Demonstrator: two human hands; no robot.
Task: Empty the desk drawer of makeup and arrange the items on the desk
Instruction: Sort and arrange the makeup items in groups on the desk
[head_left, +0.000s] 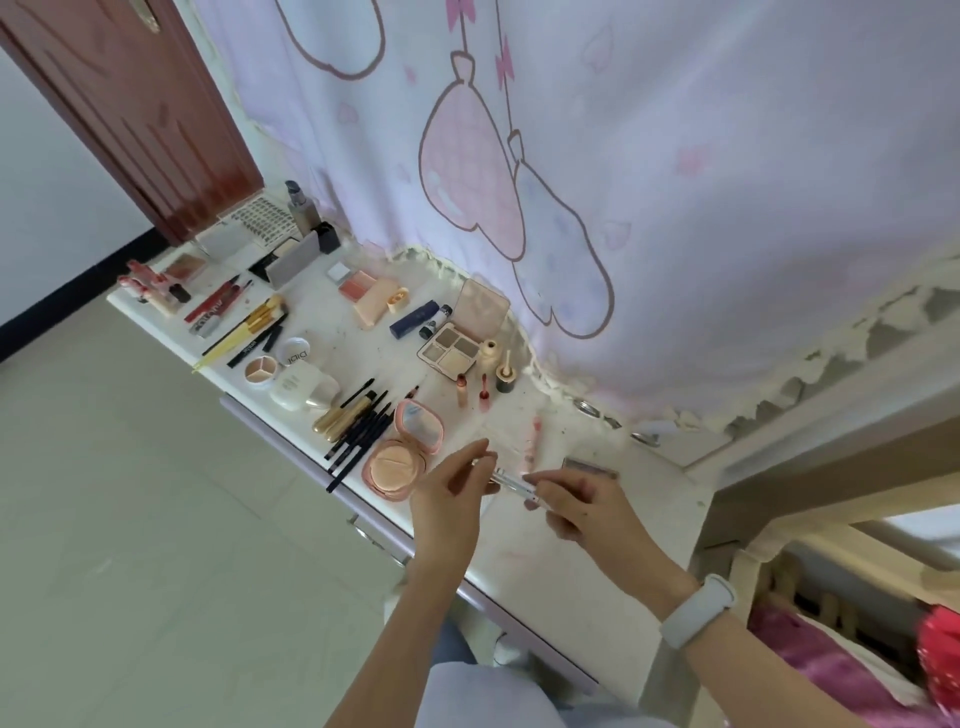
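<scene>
Right hand (582, 499): nearest the camera with its forearm; pale wristband (698, 610) on the wrist; fingers curled round one end of a slim clear tube (514, 480).
Left hand (452, 493): thumb and fingers pinch the other end of the same tube; remaining fingers loosely extended.
Slim clear tube: held in the air between both hands, above the front part of the desk (571, 561), not touching it; blurred, type cannot be told.
Open powder compact (402, 457): just left of the left hand, near the front edge; lid mirror raised, puff visible in the base.
Black pencils and brushes (358, 436): fanned group beside the compact, tips overhanging the front edge.
Eyeshadow palette (452, 348): open, four pans, toward the back edge by the curtain.
Small bottles (493, 364): upright, just right of the palette.
Round white jars (291, 374): clustered near the front edge, left of the pencils.
Lipsticks (150, 288): standing at the far left corner.
Pink tube (532, 441): lying flat, beyond the hands.
Curtain (675, 182): pale, cartoon print, hanging along the back edge.
Drawer front (379, 535): lilac, with handle, under the front edge; whether it is closed cannot be told.
</scene>
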